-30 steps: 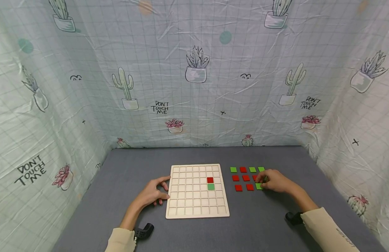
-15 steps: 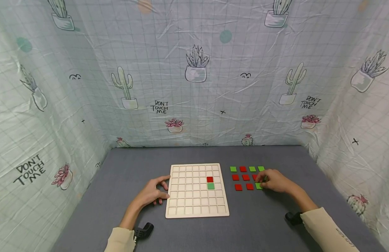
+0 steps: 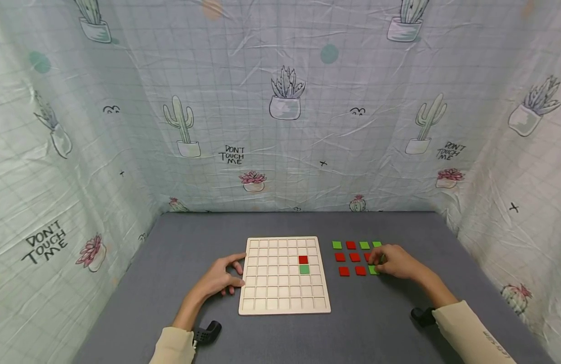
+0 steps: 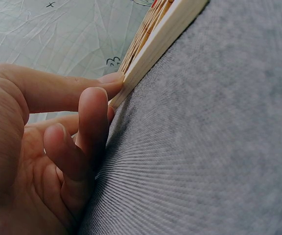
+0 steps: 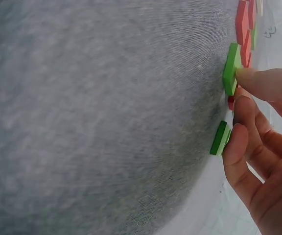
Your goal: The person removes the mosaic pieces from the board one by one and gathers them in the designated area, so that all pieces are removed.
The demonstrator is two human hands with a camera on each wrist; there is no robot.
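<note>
My left hand (image 3: pixel 219 277) is at the left side of a pale wooden grid board (image 3: pixel 267 296), its thumb and index fingertip touching the edge. In the left wrist view the other fingers (image 4: pixel 93 115) of the left hand curl loosely beside the board's rim (image 4: pixel 153 51). My right hand (image 3: pixel 394 261) rests over the right end of a group of square tiles. Its thumb touches the top of a green tile (image 5: pixel 230 73) lying on the cloth. Another green tile (image 5: pixel 220 139) lies beside its lower fingers; no pinch shows. The hand hides part of the tile group.
On the board sit a red tile (image 3: pixel 303 260) and a green tile (image 3: pixel 305 269), in adjoining squares. Loose red tiles (image 3: pixel 355 257) and green tiles (image 3: pixel 337 245) lie in rows right of the board on the grey cloth (image 3: pixel 280 338). Printed curtains (image 3: pixel 289 141) enclose the table.
Both hands, the board and the tiles keep their places. Only the head view has shifted slightly.
</note>
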